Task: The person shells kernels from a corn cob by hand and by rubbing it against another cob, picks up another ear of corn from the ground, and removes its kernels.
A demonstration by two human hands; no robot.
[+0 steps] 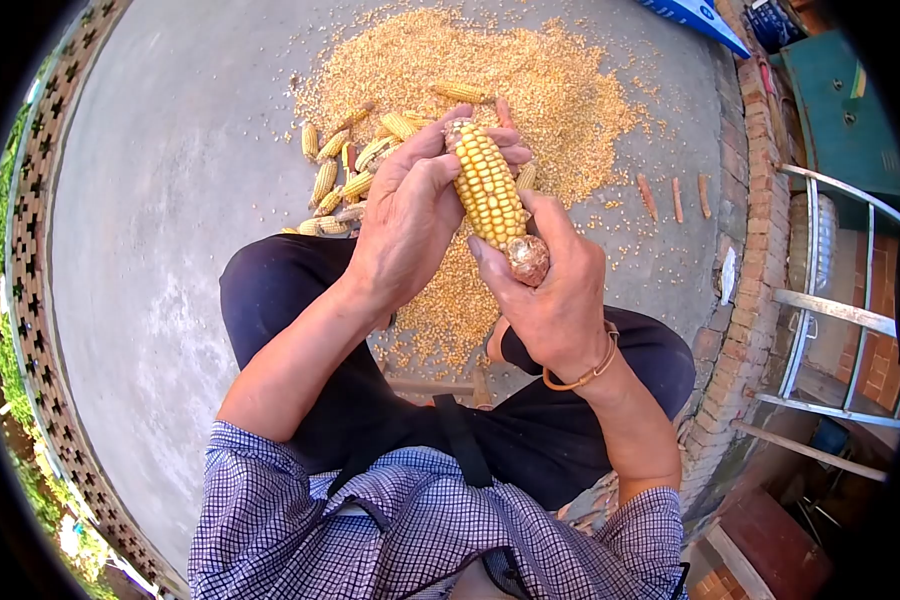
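Note:
Both hands hold one ear of corn [488, 190], tilted, with yellow kernels along its side and its round butt end toward me. My left hand [415, 200] wraps the upper part, its thumb laid on the kernels and its fingers behind. Around the lower end, my right hand [550, 270] grips near the butt, a cord bracelet on that wrist. Beyond my left hand lie several more ears of corn [324, 182] in a loose heap. A wide pile of loose kernels [560, 95] spreads behind them, and more kernels [440, 310] lie between my legs.
Several bare cobs [678, 200] lie on the concrete floor [160, 250] to the right. A low brick edge [745, 300] runs along the right side, with a white metal ladder-like frame [835, 310] beyond it. A patterned brick wall [45, 330] borders the left.

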